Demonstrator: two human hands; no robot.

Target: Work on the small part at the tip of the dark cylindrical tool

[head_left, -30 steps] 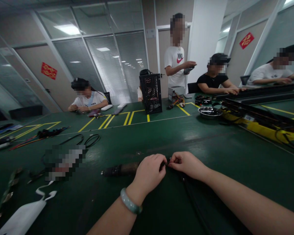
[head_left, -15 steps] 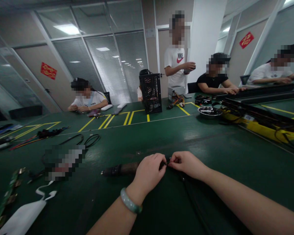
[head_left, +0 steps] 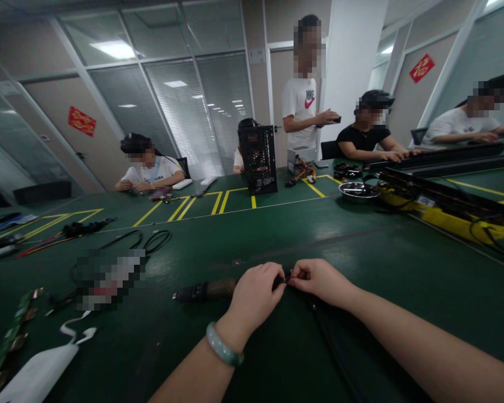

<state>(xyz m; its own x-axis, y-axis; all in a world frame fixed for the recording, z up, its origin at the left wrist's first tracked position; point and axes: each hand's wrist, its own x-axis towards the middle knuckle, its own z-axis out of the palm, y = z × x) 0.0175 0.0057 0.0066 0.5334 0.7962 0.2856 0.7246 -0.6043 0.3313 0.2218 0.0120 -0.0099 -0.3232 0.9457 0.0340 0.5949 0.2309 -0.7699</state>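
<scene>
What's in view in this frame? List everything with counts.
table: 1, green with yellow lines, foreground to far end
PC case: 1, black, far table
box: 1, silver, right of case
bowl: 1, steel, far right
rails: several, black and yellow, right
cable coil: 1, black, left
circuit board: 1, green, lower left
sheet: 1, white, lower left
blurred item: 1, pixelated, left
wall signs: 2, red, walls
co-workers: 5, one standing, around far table
tool: 1, black and brown, by left hand
small part: 1, black, between fingertips
cable: 1, black, below hands
bangle: 1, pale green, left wrist
left hand: 1, pinching part
right hand: 1, pinching part
</scene>
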